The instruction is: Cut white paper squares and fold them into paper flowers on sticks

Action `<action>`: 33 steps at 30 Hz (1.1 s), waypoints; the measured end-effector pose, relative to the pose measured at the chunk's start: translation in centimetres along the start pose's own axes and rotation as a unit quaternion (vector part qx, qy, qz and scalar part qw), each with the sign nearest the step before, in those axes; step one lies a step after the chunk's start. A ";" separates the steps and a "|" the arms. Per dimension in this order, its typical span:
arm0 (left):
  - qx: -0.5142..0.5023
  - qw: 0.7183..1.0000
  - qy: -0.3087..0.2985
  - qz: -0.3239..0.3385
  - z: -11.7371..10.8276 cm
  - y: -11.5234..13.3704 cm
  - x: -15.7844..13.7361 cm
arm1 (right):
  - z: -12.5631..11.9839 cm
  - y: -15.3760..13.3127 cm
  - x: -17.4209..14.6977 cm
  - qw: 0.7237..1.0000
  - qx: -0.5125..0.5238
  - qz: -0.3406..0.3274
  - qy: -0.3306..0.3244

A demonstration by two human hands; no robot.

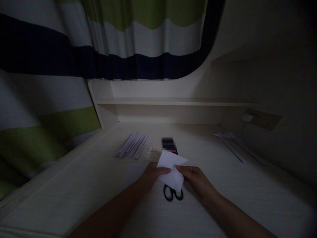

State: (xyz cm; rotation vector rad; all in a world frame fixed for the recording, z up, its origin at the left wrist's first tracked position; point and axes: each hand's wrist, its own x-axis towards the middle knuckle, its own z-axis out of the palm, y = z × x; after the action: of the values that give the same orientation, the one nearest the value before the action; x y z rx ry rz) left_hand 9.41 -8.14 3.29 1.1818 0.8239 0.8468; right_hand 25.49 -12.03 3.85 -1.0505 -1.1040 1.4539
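A folded sheet of white paper (170,161) is held between both hands, raised over the desk. My left hand (151,174) grips its left edge, thumb lying on top. On the right side, my right hand (194,177) pinches the paper with thumb and fingers. Black scissor handles (168,193) show just below the paper; the rest of the scissors is hidden beneath it. Partly under my left arm lies a flat white sheet (132,172). Beyond the paper is a dark, blurred-out object (168,143) with a pink mark.
Several rolled paper sticks (133,144) lie together at the back left, beside small pale bits (152,150). More long white strips (232,148) rest at the right near the wall socket (262,119). A shelf (173,101) runs along the back; a striped curtain (49,99) hangs left.
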 end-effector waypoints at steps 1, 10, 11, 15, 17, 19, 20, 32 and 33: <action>0.000 1.000 0.001 0.000 0.0 0.0 0.0 | 0.0 0.0 0.0 1.000 -0.002 0.000 0.001; 0.003 1.000 -0.004 -0.001 -0.1 -0.2 0.1 | 0.0 0.0 -0.1 1.000 0.000 -0.008 -0.006; 0.012 1.000 -0.001 0.000 -0.1 -0.1 0.0 | 0.0 0.1 -0.1 1.000 -0.002 -0.009 -0.006; 0.060 0.998 0.002 -0.002 -0.1 0.2 0.0 | -0.3 0.3 0.3 0.999 -0.013 -0.008 0.048; 0.079 0.997 -0.001 -0.015 -0.1 0.3 0.0 | -0.6 0.1 0.5 0.996 -0.004 -0.023 0.085; 0.101 0.994 -0.005 -0.037 0.0 0.4 -0.1 | -0.9 -0.3 0.7 0.993 0.012 -0.050 0.107; 0.112 0.992 -0.007 -0.050 0.1 0.5 -0.2 | -1.0 -0.5 0.7 0.992 0.016 -0.059 0.107; 0.133 0.983 -0.102 -0.068 -0.4 0.4 -0.6 | -1.9 -1.1 0.4 0.926 -0.274 -0.261 -0.020; 0.127 0.984 -0.103 -0.069 -0.4 0.4 -0.5 | -2.0 -1.2 0.3 0.906 -0.298 -0.297 -0.030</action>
State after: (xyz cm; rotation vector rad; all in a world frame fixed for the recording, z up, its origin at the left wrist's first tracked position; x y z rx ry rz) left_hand 8.72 -8.37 3.61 1.3931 0.8500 0.5052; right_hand 27.60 -11.38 4.59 -0.9428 -1.7916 0.6663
